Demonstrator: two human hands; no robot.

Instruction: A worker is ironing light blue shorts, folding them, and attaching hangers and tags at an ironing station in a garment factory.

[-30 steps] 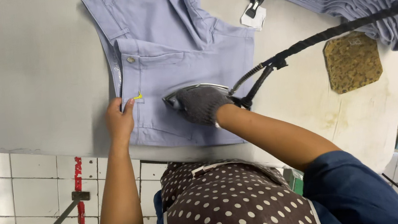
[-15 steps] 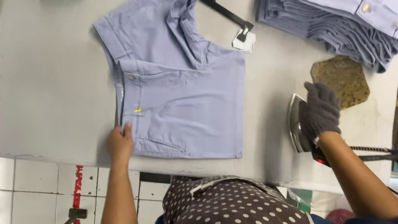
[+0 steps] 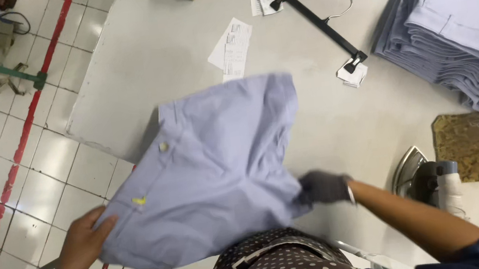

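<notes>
now lifted, shorts slant waistband-left between hands.

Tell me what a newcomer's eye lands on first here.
First, the pale lilac-blue cotton shorts, lifted off the grey ironing table at centre, with the bare left hand gripping one edge and the grey-gloved right hand the other. To the right, the metal steam iron stands beside a mottled brown pad, below a stack of matching folded garments.
</notes>
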